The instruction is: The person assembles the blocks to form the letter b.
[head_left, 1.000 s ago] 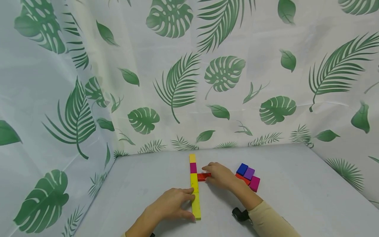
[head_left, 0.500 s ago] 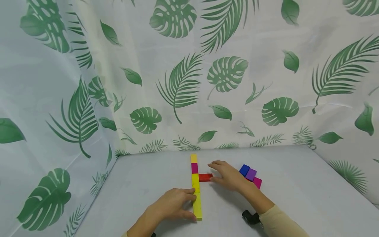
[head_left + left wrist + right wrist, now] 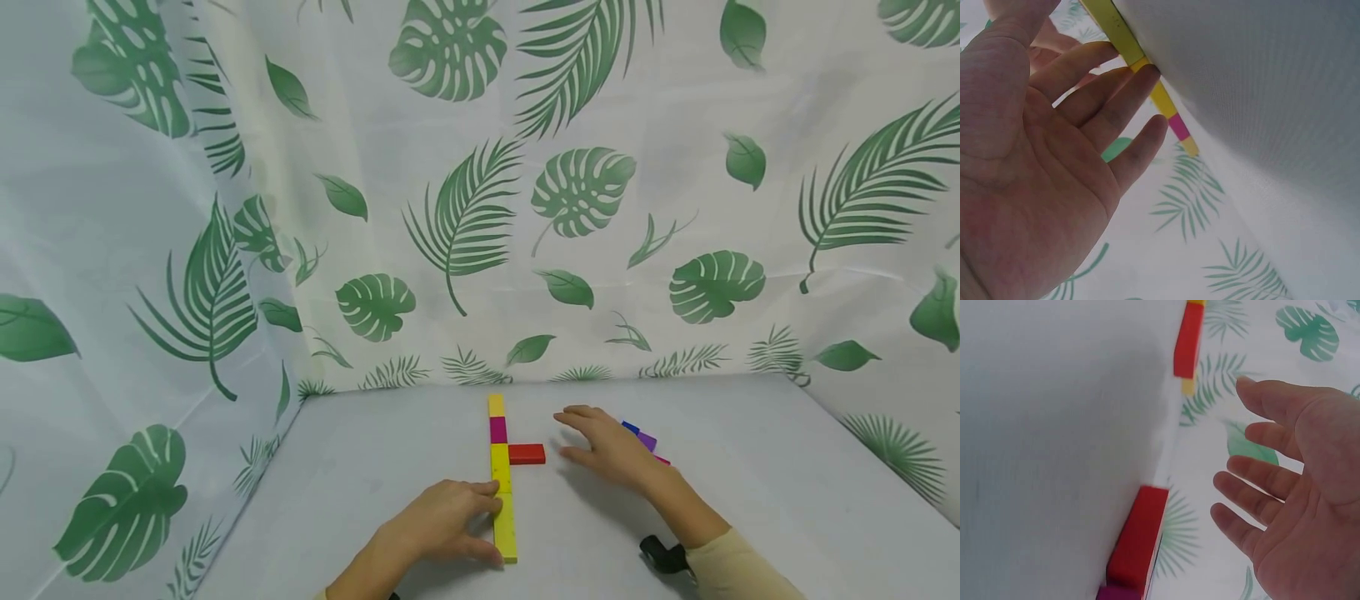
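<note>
A straight row of blocks runs away from me: two long yellow blocks [image 3: 505, 533], a magenta block [image 3: 498, 430] and a pale yellow block [image 3: 497, 405] at the far end. My left hand [image 3: 442, 523] rests along the row's left side, fingertips on the yellow blocks and thumb at the near end. A red block [image 3: 527, 454] juts out to the right from the row, its left end against it. To the right of that block, my right hand [image 3: 611, 446] hovers with fingers spread, holding nothing. In the right wrist view its palm [image 3: 1316, 506] shows bare.
Partly hidden behind the right hand lies a cluster: a blue block [image 3: 630, 427], a purple block [image 3: 647, 441] and a second red block [image 3: 1139, 537]. A leaf-patterned curtain [image 3: 450, 350] bounds the white table [image 3: 810, 533]. A black wrist device [image 3: 663, 556] hangs under the right forearm.
The right hand has let go of the red block and drawn away to the right, now covering more of the cluster. The left hand keeps its place on the row.
</note>
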A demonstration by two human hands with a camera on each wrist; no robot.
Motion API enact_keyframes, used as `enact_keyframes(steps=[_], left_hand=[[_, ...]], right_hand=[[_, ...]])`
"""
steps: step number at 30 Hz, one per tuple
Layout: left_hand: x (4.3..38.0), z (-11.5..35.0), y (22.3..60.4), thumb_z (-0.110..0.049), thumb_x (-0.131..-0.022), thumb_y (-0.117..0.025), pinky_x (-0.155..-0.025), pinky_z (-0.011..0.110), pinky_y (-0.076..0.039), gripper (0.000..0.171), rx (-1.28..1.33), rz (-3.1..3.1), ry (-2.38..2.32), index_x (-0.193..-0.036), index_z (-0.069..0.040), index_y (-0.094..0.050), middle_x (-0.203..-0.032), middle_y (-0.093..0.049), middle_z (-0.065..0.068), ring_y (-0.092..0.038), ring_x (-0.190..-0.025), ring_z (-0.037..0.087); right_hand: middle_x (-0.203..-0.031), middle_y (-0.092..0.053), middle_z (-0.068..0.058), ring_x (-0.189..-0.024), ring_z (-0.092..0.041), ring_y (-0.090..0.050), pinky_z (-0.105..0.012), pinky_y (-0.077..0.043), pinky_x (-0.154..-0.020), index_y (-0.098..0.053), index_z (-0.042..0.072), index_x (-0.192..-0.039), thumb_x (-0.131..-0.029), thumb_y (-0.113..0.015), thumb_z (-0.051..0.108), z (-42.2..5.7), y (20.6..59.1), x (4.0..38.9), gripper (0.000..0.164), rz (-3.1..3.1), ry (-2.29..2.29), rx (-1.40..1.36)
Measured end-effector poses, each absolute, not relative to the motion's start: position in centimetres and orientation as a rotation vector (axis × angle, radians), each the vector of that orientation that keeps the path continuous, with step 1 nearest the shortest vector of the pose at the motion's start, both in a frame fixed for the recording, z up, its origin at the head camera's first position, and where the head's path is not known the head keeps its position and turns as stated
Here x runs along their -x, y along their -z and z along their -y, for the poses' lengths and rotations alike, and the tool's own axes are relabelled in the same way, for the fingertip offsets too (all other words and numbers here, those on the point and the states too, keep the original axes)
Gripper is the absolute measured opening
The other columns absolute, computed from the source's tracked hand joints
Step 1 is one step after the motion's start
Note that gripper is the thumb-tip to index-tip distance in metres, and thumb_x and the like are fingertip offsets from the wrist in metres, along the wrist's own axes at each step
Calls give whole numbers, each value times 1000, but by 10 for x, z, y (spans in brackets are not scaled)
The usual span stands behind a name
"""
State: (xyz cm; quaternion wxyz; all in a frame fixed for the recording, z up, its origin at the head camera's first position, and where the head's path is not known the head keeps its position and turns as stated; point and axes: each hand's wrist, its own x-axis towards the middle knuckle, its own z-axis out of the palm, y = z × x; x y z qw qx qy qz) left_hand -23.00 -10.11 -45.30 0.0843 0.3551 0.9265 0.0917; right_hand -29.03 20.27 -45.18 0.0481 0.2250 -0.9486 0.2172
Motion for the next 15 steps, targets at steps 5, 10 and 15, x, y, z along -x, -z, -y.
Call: enact_keyframes(steps=[5, 10, 15], left_hand=[[230, 100, 452, -68, -79, -78, -110, 40, -54, 68, -1046, -2757, -279, -137, -32, -69, -149, -61, -9, -60, -135, 11], [230, 101, 452, -68, -79, -78, -109, 39, -54, 68, -1062, -2761, -277, -137, -32, -69, -149, -61, -8, -61, -135, 12], [230, 101, 452, -67, -79, -78, -110, 39, -53, 68, -1041, -2759, -281, -137, -32, -69, -149, -61, -9, -60, -135, 11]], right_hand=[[-153, -54, -17, -143, -40, -49, -60, -46, -113, -57, 10, -149, -96, -76, 25, -216, 451, 290, 58, 2853, -658, -702], [-151, -55, -18, -141, -41, -50, -62, -46, -112, -59, 8, -147, -95, -76, 24, -226, 451, 293, 57, 2843, -628, -703], [-150, -57, -17, -140, -42, -51, -62, -47, -111, -60, 9, -146, -95, -77, 25, -231, 451, 296, 56, 2849, -630, -723]])
